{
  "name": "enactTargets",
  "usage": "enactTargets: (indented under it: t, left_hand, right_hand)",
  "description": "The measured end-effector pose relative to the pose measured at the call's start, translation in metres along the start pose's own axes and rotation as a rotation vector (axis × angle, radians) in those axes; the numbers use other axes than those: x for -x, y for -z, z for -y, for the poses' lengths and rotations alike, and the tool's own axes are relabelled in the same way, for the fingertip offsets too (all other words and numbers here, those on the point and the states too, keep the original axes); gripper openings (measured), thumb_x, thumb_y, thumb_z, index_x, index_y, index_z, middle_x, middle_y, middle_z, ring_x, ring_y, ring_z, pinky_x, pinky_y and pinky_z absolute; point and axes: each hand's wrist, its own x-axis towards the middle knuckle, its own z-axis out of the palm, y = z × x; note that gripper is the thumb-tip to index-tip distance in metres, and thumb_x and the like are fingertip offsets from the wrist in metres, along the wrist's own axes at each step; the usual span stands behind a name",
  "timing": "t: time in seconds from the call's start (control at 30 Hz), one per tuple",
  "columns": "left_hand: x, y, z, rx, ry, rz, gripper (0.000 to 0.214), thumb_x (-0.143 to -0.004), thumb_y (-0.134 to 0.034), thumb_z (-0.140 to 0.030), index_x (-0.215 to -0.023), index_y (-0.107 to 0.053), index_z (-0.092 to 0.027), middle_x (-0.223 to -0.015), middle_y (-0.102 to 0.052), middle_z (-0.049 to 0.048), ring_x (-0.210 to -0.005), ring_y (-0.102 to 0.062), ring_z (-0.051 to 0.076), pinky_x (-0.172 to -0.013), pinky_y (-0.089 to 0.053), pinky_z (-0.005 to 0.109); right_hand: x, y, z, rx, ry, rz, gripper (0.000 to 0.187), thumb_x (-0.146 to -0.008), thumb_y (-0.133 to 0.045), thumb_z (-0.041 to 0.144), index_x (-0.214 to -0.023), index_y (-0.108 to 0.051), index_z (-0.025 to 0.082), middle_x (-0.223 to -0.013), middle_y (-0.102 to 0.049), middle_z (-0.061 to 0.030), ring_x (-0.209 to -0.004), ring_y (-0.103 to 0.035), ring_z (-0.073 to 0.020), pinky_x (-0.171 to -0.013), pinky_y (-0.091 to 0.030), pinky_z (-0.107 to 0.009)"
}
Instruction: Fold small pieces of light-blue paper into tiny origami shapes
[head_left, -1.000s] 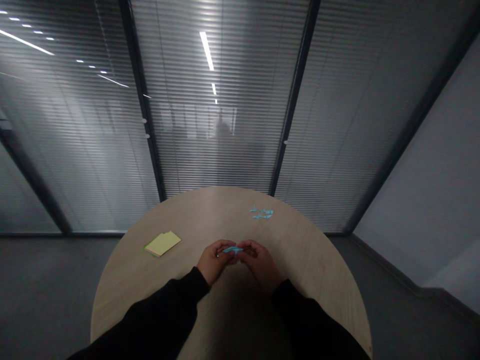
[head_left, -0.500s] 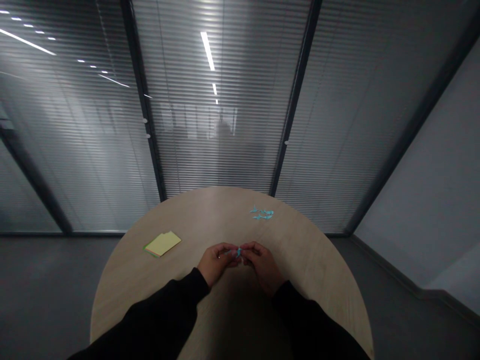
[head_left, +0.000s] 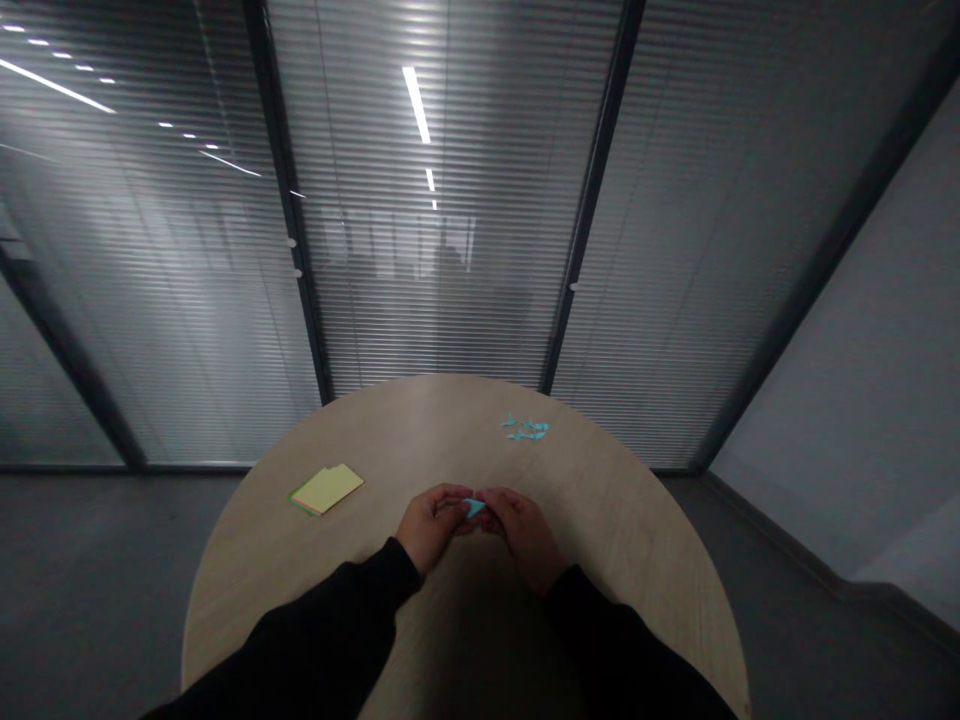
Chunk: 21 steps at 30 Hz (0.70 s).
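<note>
Between my fingertips is a small piece of folded light-blue paper (head_left: 473, 507), held just above the table. My left hand (head_left: 433, 524) pinches it from the left, thumb on the near side. From the right, my right hand (head_left: 522, 530) closes its thumb and fingers on the other end. My fingers cover part of the paper, so its full shape is hidden. Beyond my right hand, several small folded blue paper pieces (head_left: 527, 430) lie in a loose cluster on the table.
The round wooden table (head_left: 405, 420) bears a stack of yellow paper sheets (head_left: 328, 488) at the left, with green and orange edges beneath. Glass panels with blinds (head_left: 442, 330) stand just behind the table. A plain wall (head_left: 862, 400) is at the right.
The blue paper between my fingers has turned and now shows a broader flat face. My right fingers have shifted slightly left over it. The stack and the cluster stay put.
</note>
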Motion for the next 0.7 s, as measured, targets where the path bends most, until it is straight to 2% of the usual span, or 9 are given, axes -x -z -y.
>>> enactTargets:
  t: [0.13, 0.3, 0.5, 0.6, 0.7]
  left_hand:
    - [0.000, 0.000, -0.001, -0.013, -0.009, -0.012, 0.044, -0.064, -0.086, -0.041, -0.091, -0.068, -0.011, -0.082, -0.074, 0.0096, -0.071, -0.071, 0.019, -0.071, -0.056, 0.032]
    - [0.001, 0.000, -0.001, -0.001, 0.005, -0.008, 0.043, -0.065, -0.085, -0.040, -0.091, -0.067, -0.012, -0.080, -0.074, 0.0094, -0.069, -0.071, 0.019, -0.071, -0.056, 0.033]
    - [0.000, 0.002, 0.002, -0.016, -0.002, -0.024, 0.042, -0.066, -0.084, -0.041, -0.092, -0.067, -0.012, -0.077, -0.074, 0.0080, -0.068, -0.071, 0.019, -0.069, -0.057, 0.033]
    - [-0.001, 0.002, 0.003, -0.007, 0.003, -0.024, 0.044, -0.066, -0.084, -0.042, -0.092, -0.067, -0.012, -0.076, -0.073, 0.0083, -0.068, -0.071, 0.019, -0.069, -0.057, 0.032]
    - [-0.001, 0.002, 0.003, -0.001, 0.009, -0.010, 0.043, -0.066, -0.084, -0.042, -0.092, -0.067, -0.012, -0.079, -0.074, 0.0091, -0.069, -0.071, 0.019, -0.068, -0.057, 0.032]
  right_hand:
    - [-0.001, 0.005, -0.001, 0.157, 0.048, -0.010, 0.035, -0.081, -0.067, 0.051, -0.081, -0.072, 0.016, -0.068, -0.066, -0.0028, -0.065, -0.060, -0.0173, -0.063, -0.047, -0.028]
    - [-0.003, 0.011, 0.001, 0.361, 0.119, -0.056, 0.041, -0.083, -0.063, 0.054, -0.066, -0.068, 0.017, -0.058, -0.060, -0.0010, -0.056, -0.055, -0.0155, -0.055, -0.041, -0.026]
    - [-0.004, 0.013, 0.003, 0.228, 0.054, 0.012, 0.060, -0.086, -0.048, 0.070, -0.073, -0.069, 0.016, -0.068, -0.067, -0.0059, -0.061, -0.060, -0.0174, -0.060, -0.047, -0.028]
    - [-0.003, 0.014, 0.006, 0.290, 0.074, 0.067, 0.050, -0.084, -0.058, 0.063, -0.073, -0.070, 0.016, -0.065, -0.066, -0.0039, -0.061, -0.059, -0.0169, -0.060, -0.047, -0.027]
    - [-0.001, 0.015, 0.009, 0.367, 0.099, 0.062, 0.036, -0.080, -0.066, 0.053, -0.075, -0.071, 0.017, -0.061, -0.063, -0.0011, -0.060, -0.058, -0.0165, -0.058, -0.044, -0.026]
